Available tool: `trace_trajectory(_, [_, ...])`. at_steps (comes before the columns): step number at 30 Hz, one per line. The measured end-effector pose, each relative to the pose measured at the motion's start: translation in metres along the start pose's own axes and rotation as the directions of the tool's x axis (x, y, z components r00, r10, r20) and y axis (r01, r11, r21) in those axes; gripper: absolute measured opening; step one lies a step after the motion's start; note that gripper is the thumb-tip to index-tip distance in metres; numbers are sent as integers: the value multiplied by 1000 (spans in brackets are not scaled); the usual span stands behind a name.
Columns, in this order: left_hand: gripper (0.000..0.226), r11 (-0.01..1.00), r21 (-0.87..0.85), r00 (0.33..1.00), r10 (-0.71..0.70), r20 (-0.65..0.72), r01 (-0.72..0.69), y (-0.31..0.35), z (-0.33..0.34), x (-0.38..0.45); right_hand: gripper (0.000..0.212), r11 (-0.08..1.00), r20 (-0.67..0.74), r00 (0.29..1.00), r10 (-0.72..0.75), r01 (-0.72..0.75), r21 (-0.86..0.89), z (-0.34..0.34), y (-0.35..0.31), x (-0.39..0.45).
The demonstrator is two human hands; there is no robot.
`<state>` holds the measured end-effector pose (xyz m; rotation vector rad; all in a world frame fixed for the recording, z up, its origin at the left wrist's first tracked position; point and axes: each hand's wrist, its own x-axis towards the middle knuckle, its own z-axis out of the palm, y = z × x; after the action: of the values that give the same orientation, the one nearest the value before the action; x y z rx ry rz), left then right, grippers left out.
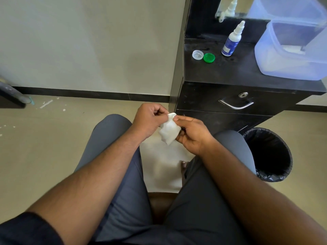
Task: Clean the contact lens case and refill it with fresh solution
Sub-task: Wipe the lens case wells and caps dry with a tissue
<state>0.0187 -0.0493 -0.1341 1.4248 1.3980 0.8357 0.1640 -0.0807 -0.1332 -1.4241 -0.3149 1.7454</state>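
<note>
Both hands work above the lap: the left hand (148,119) pinches a small white plastic lens case (172,115), while the right hand (192,134) grips a crumpled white tissue (169,132) against it. Two loose round caps, one clear (197,54) and one green (209,58), lie beside a white solution bottle (231,40) on the black cabinet top (235,71).

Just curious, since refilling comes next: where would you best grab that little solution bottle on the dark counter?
Probably around the solution bottle at its labelled body, coming from the front. It stands upright, its nozzle is narrow, and a plastic tub crowds its right side.
</note>
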Motion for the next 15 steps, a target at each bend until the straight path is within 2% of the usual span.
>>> trace_trajectory(2, [9, 1000, -8, 1000, 22, -3, -23, 2, -3, 1, 27, 995, 40, 999, 36, -39, 87, 0, 1, 1])
trace_trajectory(4, [9, 1000, -26, 1000, 6, -29, -6, 0, -9, 3, 27, 990, 55, 998, 3, -10, 143, 2, -2, 1])
trace_trajectory(7, [9, 988, -135, 995, -80, -50, 73, -4, -16, 8, 20, 952, 1, 989, -147, 142, 270, -6, -20, 0])
trace_trajectory(8, [10, 979, -181, 993, -107, -51, 96, -4, -18, 8, 17, 942, -13, 974, -225, 221, 253, -10, -27, -2])
trace_trajectory(9, [12, 969, -217, 990, -129, -52, 115, -5, -20, 9, 15, 934, -18, 947, -322, 320, 156, -14, -33, -5])
trace_trajectory(10, [13, 962, -238, 988, -146, -49, 130, -5, -21, 9, 14, 892, -3, 894, -449, 448, -59, -18, -36, -7])
trace_trajectory(11, [13, 958, -246, 986, -159, -43, 144, -5, -23, 10, 15, 748, 63, 808, -586, 570, -341, -20, -37, -9])
trace_trajectory(12, [13, 957, -247, 985, -169, -35, 156, -5, -24, 10, 16, 521, 190, 712, -676, 644, -561, -21, -35, -9])
trace_trajectory(13, [12, 956, -241, 984, -176, -26, 165, -5, -25, 11, 17, 309, 313, 630, -711, 679, -666, -21, -31, -7])
trace_trajectory(15, [12, 961, -214, 984, -179, -8, 173, -5, -24, 12, 17, 49, 473, 515, -715, 712, -701, -16, -24, -2])
